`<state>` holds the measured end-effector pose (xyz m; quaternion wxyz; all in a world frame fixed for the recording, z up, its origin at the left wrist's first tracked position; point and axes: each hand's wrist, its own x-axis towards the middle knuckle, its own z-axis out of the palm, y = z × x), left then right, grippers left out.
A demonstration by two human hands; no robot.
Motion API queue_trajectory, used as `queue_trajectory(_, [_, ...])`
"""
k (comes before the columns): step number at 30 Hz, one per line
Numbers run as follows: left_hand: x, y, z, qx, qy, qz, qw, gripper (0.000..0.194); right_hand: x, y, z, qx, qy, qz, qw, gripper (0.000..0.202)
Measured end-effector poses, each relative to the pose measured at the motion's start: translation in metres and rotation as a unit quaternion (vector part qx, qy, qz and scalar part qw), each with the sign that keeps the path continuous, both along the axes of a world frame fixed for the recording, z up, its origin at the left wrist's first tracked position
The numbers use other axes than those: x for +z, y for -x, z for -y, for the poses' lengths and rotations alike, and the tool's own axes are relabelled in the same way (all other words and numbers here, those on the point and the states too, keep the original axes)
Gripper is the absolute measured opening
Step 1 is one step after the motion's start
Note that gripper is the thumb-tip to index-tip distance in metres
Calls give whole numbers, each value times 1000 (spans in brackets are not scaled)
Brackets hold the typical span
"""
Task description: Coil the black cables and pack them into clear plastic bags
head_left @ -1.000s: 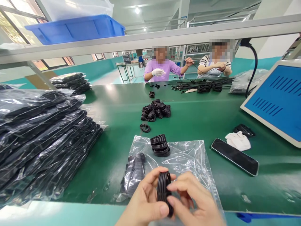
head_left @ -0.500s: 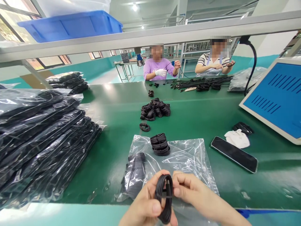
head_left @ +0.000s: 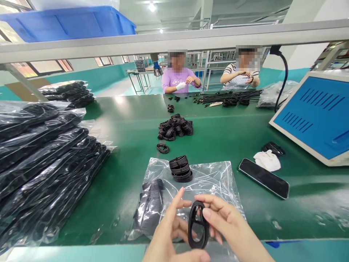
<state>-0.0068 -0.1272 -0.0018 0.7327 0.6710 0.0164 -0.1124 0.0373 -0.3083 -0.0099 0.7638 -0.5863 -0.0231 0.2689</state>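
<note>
A coiled black cable [head_left: 198, 225] stands upright between my hands, over the near edge of the table. My right hand [head_left: 222, 218] pinches its upper right side between thumb and fingers. Spread fingers show on my left hand [head_left: 174, 229], beside the coil's left; a fingertip reaches behind the loop, and I cannot tell if it touches. Beneath lies a clear plastic bag [head_left: 215, 174], with black coils [head_left: 149, 207] inside its left part. On the bag's far part sits a short stack of coiled cables [head_left: 180, 169].
A coil heap [head_left: 174, 128] and a single coil [head_left: 163, 148] lie farther back. Filled bags [head_left: 40, 156] are piled left. At right are a phone [head_left: 264, 178], a white cloth [head_left: 267, 160] and a blue-panelled box [head_left: 313, 112]. Two people [head_left: 176, 78] work across the table.
The coil has turned and passed from my left hand's grip to my right hand's. My left fingers have spread apart. The whole view has shifted slightly.
</note>
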Motion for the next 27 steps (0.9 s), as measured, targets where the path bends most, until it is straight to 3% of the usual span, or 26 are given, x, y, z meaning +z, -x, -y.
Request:
queue_trajectory(3, [1, -3, -6, -74, 158, -76, 982, 76, -3, -2, 3, 19, -35, -2, 999, 49])
queue_trajectory(5, [4, -6, -7, -119, 208, -122, 963, 71, -4, 1, 3, 14, -36, 13, 999, 48])
queue_trajectory(7, [7, -8, -5, -136, 216, -139, 957, 73, -3, 5, 2, 2, -16, 28, 999, 48])
queue_trajectory(12, [2, -7, 1, -91, 211, -107, 967, 72, 7, 7, -1, -7, 38, 55, 998, 43])
queue_trajectory(17, [-5, -6, 0, -89, 218, -85, 968, 81, 7, 4, 3, 40, 73, 163, 983, 37])
queue_trajectory(22, [4, -6, -4, -89, 220, -86, 968, 76, 0, 11, 8, -42, 160, 244, 956, 26])
queue_trajectory(27, [7, -5, 1, -109, 261, -101, 954, 74, 12, 8, 7, 70, 83, 206, 973, 25])
